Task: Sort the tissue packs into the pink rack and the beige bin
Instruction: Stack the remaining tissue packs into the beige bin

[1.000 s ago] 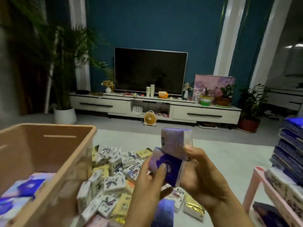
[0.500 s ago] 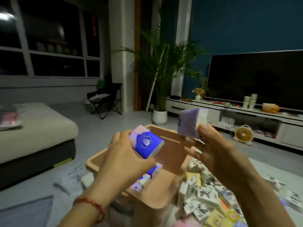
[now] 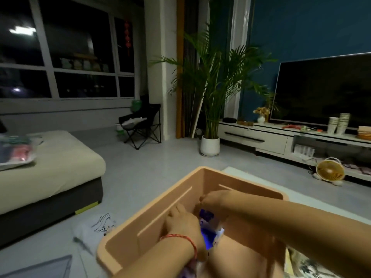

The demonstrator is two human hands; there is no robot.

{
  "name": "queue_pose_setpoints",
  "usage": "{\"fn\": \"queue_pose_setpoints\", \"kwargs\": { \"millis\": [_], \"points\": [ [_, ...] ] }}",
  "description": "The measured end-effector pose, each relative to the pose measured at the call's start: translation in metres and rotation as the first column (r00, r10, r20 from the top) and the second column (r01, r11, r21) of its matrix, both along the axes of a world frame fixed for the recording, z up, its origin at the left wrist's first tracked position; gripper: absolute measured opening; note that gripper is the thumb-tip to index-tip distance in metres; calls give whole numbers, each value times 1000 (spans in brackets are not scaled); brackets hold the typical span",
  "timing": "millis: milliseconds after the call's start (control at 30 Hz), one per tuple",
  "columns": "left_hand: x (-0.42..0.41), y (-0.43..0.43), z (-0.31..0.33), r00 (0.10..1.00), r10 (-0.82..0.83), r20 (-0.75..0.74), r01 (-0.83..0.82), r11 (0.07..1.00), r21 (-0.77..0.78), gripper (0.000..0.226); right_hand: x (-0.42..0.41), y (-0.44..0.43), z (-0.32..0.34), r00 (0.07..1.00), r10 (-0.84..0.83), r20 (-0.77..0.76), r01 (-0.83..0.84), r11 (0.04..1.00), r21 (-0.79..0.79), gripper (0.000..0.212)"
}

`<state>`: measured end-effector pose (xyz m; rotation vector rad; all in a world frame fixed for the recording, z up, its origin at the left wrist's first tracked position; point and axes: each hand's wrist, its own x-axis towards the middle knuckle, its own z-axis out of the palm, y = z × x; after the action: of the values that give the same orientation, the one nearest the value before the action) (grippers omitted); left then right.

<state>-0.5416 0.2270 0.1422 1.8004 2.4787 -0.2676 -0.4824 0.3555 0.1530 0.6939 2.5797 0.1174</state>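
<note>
Placing: blue tissue packs [image 3: 208, 235] between hands, in beige bin [image 3: 160, 209].
Left hand [image 3: 181, 223]: grip unclear.
Right hand [image 3: 212, 199]: curled, grip unclear.
Remaining: loose packs [image 3: 305, 267] under right forearm.

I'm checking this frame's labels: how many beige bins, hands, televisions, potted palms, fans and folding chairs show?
Beige bin: 1
Hands: 2, left hand and right hand
Television: 1
Potted palm: 1
Fan: 1
Folding chair: 1
Total: 7

Left hand [image 3: 180, 223] and right hand [image 3: 212, 199] inside a bin [image 3: 160, 209].
Sofa [image 3: 50, 173] left of it, potted palm [image 3: 209, 146] behind, fan [image 3: 330, 171] right.
</note>
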Motion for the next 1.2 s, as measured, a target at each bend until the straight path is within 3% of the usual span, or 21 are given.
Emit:
{"fn": "queue_pose_setpoints", "kwargs": {
  "millis": [100, 233, 333, 433, 500, 567, 633, 700, 767, 833, 967, 1100, 1200],
  "points": [
    [-3, 0, -7, 999, 34, 10, -34, 999, -10, 68, 0, 12, -18, 999, 23, 22, -22, 999, -34, 60],
    [-5, 3, -16, 997, 63, 54, -64, 998, 12, 56, 3, 11, -29, 991, 115, 67, -121, 988, 98, 53],
    [0, 0, -15, 993, 48, 103, -42, 997, -57, 71, -1, 4, -23, 985, 126, 118, -148, 969, 200, 48],
    [-2, -6, -14, 988, 45, 148, -31, 995, -94, 70, -7, 6, -28, 986, 80, 147, -104, 980, 169, 72],
    [-5, -8, -16, 969, 80, 234, -62, 995, -82, 66, -9, 4, -22, 995, 1, 104, -11, 996, 91, 81],
    [-6, -6, -19, 930, 109, 351, -112, 994, -12, 64, -10, 0, -7, 989, -143, -46, 141, 989, -47, 65],
    [-4, -4, -20, 884, 122, 452, -177, 981, 80, 67, -8, -2, 8, 917, -371, -149, 306, 890, -338, 48],
    [0, -2, -17, 872, 91, 480, -193, 966, 169, 69, -4, -4, 16, 860, -505, -77, 362, 709, -605, 43],
    [3, -1, -15, 882, 79, 465, -191, 961, 199, 71, 2, -9, 17, 893, -450, 22, 357, 678, -642, 44],
    [3, 0, -13, 877, 99, 471, -211, 958, 192, 76, 2, -13, 14, 922, -386, 25, 317, 717, -621, 35],
    [5, -4, -11, 869, 161, 467, -223, 972, 79, 78, -4, -13, 7, 911, -411, -7, 351, 786, -510, 26],
    [13, -16, 5, 964, 139, 226, -79, 963, -256, 36, 2, -14, 9, 927, -375, 24, 373, 911, -176, 24],
    [15, -23, 16, 974, 179, 140, -84, 857, -508, 46, 4, -20, 7, 964, -254, 78, 251, 967, 42, 26]
  ]
}}
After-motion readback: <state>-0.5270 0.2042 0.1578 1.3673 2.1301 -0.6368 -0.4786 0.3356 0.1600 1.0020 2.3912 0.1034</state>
